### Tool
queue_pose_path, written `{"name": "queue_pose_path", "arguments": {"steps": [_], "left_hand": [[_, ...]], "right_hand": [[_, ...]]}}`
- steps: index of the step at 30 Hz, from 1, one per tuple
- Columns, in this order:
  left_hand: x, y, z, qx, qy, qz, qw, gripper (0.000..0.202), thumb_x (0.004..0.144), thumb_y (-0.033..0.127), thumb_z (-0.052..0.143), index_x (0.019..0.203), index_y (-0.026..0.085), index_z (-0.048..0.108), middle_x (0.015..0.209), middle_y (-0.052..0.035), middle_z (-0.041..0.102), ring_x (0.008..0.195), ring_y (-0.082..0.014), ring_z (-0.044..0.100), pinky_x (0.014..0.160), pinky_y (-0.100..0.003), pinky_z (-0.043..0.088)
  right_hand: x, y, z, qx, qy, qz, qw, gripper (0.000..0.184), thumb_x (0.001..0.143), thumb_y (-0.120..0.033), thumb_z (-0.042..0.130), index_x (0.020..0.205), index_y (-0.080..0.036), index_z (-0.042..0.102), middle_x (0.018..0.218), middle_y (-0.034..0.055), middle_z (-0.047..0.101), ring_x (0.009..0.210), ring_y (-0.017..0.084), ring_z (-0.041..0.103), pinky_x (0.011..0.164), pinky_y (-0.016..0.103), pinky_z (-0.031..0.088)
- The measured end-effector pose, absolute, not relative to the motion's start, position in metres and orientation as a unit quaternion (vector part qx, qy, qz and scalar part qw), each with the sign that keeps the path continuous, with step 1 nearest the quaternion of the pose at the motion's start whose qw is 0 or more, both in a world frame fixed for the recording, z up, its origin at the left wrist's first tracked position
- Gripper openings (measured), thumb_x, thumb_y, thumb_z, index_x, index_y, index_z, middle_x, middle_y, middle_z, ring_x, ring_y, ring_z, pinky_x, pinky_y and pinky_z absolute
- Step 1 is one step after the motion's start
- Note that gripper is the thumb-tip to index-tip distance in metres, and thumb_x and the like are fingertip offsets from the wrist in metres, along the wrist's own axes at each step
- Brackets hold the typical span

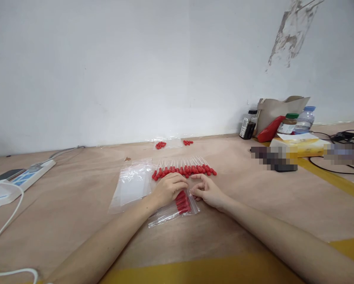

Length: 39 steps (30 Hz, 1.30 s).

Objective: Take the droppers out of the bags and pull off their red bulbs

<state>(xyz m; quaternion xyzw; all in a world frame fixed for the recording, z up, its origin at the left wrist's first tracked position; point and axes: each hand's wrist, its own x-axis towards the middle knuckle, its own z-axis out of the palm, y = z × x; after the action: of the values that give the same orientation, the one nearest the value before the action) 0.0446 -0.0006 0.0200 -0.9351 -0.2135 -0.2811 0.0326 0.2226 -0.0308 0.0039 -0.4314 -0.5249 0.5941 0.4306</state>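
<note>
A clear zip bag [167,215] lies on the table in front of me, with a short stack of red pieces [182,203] inside it. My left hand [170,188] rests over its far part, fingers curled down onto the plastic and partly hiding it. At the bag's right edge, my right hand [208,192] has its thumb and bent fingers closed at the plastic, with the index finger stretched toward my left hand. Just beyond both hands is a row of thin, pale, pointed sticks with red ends [184,169], the red ends toward me. More flat clear bags [133,185] lie left of them.
By the wall are small red pieces [160,145] on clear plastic. A power strip [31,179] with white cables is at left. At right stand a dark bottle [248,125], a beige bag [276,112], a green-lidded jar [287,124] and a yellow tissue pack [299,146], with black cables beside.
</note>
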Motion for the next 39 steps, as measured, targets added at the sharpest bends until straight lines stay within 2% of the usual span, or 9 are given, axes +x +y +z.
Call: {"name": "queue_pose_path", "arguments": {"steps": [6,11,16,21,29,32,34,37,39], "left_hand": [[0.045,0.001,0.018,-0.945,-0.194,-0.256,0.062,0.026,0.086,0.017,0.038,0.088,0.022,0.064,0.096,-0.0048,0.063,0.093,-0.0170,0.051,0.082,-0.031,0.041],[0.045,0.004,0.016,-0.942,-0.176,-0.274,0.075,0.027,0.086,0.015,0.039,0.082,0.021,0.064,0.089,-0.0034,0.064,0.086,-0.0143,0.052,0.079,-0.030,0.040],[0.047,0.003,0.019,-0.948,-0.195,-0.238,0.081,0.019,0.086,0.021,0.044,0.080,0.019,0.062,0.090,-0.0027,0.063,0.085,-0.0140,0.051,0.076,-0.028,0.038],[0.048,0.001,0.022,-0.950,-0.206,-0.220,0.074,0.018,0.086,0.020,0.043,0.085,0.018,0.061,0.090,-0.0029,0.061,0.081,-0.0127,0.050,0.072,-0.025,0.037],[0.049,0.003,0.017,-0.950,-0.191,-0.234,0.084,0.021,0.085,0.018,0.043,0.075,0.017,0.061,0.079,-0.0023,0.060,0.073,-0.0116,0.050,0.068,-0.024,0.038],[0.048,0.004,0.015,-0.949,-0.191,-0.240,0.077,0.020,0.085,0.017,0.043,0.078,0.018,0.062,0.082,-0.0022,0.061,0.074,-0.0117,0.050,0.069,-0.024,0.039],[0.048,0.004,0.014,-0.949,-0.191,-0.239,0.072,0.020,0.085,0.017,0.043,0.080,0.018,0.062,0.084,-0.0024,0.061,0.076,-0.0120,0.051,0.070,-0.024,0.039],[0.048,0.005,0.011,-0.950,-0.191,-0.237,0.067,0.021,0.085,0.015,0.042,0.082,0.018,0.062,0.086,-0.0026,0.061,0.079,-0.0126,0.051,0.072,-0.025,0.040],[0.048,0.006,0.010,-0.950,-0.193,-0.237,0.067,0.021,0.085,0.016,0.041,0.083,0.018,0.062,0.086,-0.0027,0.060,0.078,-0.0127,0.051,0.072,-0.025,0.040]], "right_hand": [[0.223,-0.030,0.003,-0.419,-0.523,0.604,0.432,0.051,0.057,-0.016,0.060,0.102,-0.018,0.035,0.054,-0.0092,0.057,0.048,0.007,0.050,0.049,0.019,0.040],[0.224,-0.029,0.001,-0.415,-0.520,0.609,0.433,0.052,0.054,-0.014,0.058,0.101,-0.018,0.035,0.055,-0.0080,0.058,0.049,0.008,0.051,0.049,0.020,0.040],[0.223,-0.028,0.000,-0.412,-0.517,0.611,0.436,0.053,0.053,-0.014,0.058,0.099,-0.018,0.034,0.052,-0.0082,0.058,0.045,0.007,0.048,0.048,0.020,0.037],[0.224,-0.029,0.001,-0.407,-0.521,0.615,0.430,0.052,0.054,-0.017,0.063,0.098,-0.019,0.035,0.054,-0.0073,0.059,0.047,0.007,0.048,0.048,0.020,0.037],[0.226,-0.027,0.000,-0.432,-0.553,0.581,0.413,0.039,0.060,-0.019,0.060,0.094,-0.018,0.041,0.059,-0.0044,0.058,0.050,0.008,0.050,0.050,0.022,0.042],[0.234,-0.027,-0.002,-0.388,-0.660,0.482,0.427,0.020,0.064,-0.018,0.058,0.080,-0.018,0.047,0.062,-0.0035,0.054,0.051,0.008,0.049,0.051,0.023,0.043],[0.241,-0.027,-0.003,-0.343,-0.766,0.333,0.430,0.008,0.067,-0.015,0.056,0.073,-0.017,0.051,0.065,-0.0016,0.054,0.057,0.009,0.049,0.054,0.023,0.041],[0.248,-0.026,-0.005,-0.289,-0.863,0.106,0.401,0.009,0.070,-0.010,0.054,0.072,-0.018,0.057,0.072,0.0007,0.055,0.068,0.011,0.049,0.060,0.023,0.039],[0.249,-0.026,-0.007,-0.267,-0.883,0.017,0.387,0.009,0.074,-0.011,0.054,0.074,-0.019,0.059,0.074,0.0011,0.056,0.069,0.011,0.048,0.060,0.022,0.037]]}}
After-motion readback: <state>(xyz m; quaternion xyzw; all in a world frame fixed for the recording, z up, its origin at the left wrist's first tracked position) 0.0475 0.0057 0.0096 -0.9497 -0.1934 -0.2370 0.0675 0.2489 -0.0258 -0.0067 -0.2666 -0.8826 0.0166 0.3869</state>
